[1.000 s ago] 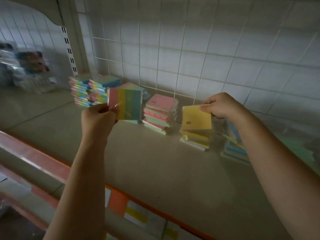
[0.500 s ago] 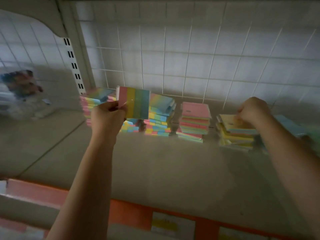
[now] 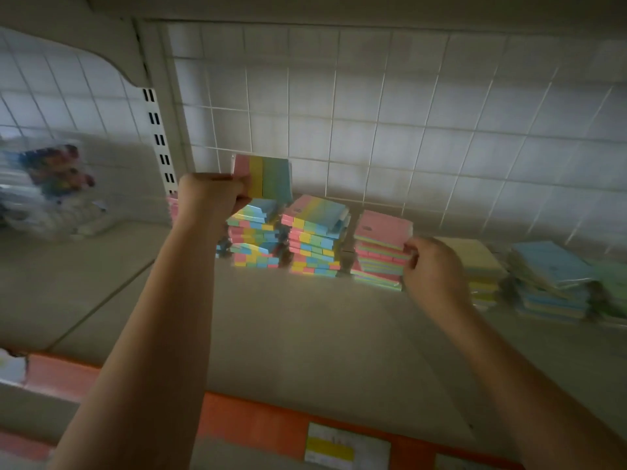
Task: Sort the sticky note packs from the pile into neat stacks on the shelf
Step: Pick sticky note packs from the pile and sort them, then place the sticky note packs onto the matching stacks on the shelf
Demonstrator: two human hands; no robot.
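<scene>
Sorting packs, one in each grip's reach

Left hand (image 3: 211, 198) grips a wrapped pink-yellow-green-blue striped sticky note pack (image 3: 263, 176) above the far-left rainbow stacks (image 3: 256, 237) on the shelf (image 3: 305, 334); right hand (image 3: 432, 266) pinches the pink-topped stack (image 3: 383, 245). Next, probably lower the pack squarely onto its matching stack.

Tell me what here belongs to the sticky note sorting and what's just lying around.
Job: striped pack in left hand; right hand at pink stack; striped stacks; yellow stack; blue stack.
Lying about: bagged items; price labels.
</scene>
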